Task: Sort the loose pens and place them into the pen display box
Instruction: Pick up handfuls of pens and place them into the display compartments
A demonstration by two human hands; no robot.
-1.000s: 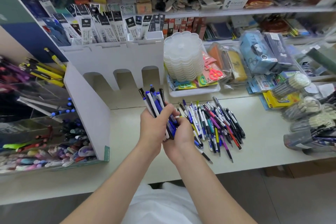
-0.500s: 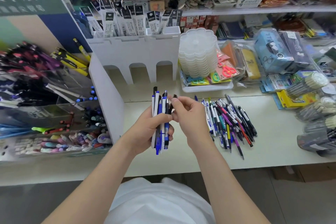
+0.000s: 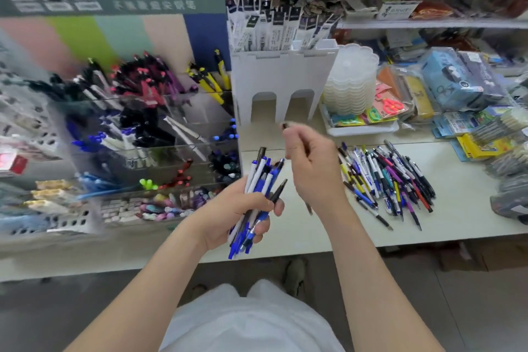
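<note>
Left hand (image 3: pixel 237 208): fingers curled round a bundle of blue-and-white pens (image 3: pixel 258 180), just right of the pen display box (image 3: pixel 143 137).
Right hand (image 3: pixel 311 168): fingers pinch one dark pen (image 3: pixel 285 126), blurred, further right of the box.
Loose pens (image 3: pixel 385 177): heaped on the bench (image 3: pixel 457 208), well right of the box.

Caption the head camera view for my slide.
Left hand grips a bundle of blue pens, right hand holds one dark pen, loose pens on the counter.
</note>
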